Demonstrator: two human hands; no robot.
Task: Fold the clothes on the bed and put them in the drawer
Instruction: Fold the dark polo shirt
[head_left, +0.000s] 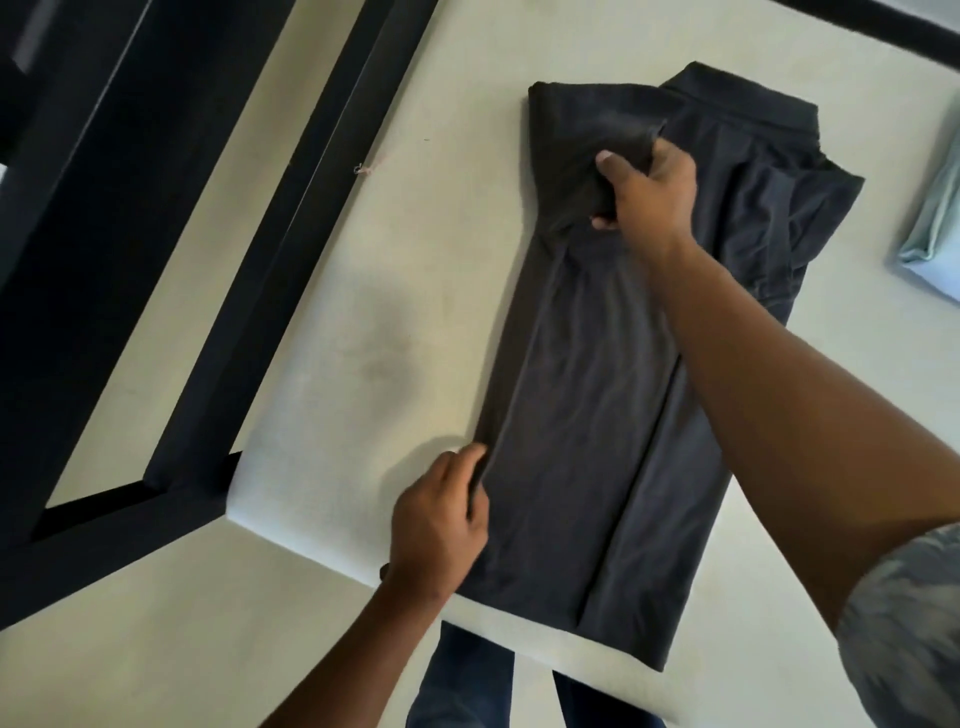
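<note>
The dark shirt (597, 415) is lying lengthwise away, right hand (649, 192) gripping its far fold, left hand (441, 525) seemingly pinching the near edge.

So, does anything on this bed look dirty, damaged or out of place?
Two small things. The white mattress has a faint greyish smudge, perhaps a stain, left of the dark grey collared shirt. A small pinkish thread lies loose near the mattress edge. Nothing else stands out.
</note>
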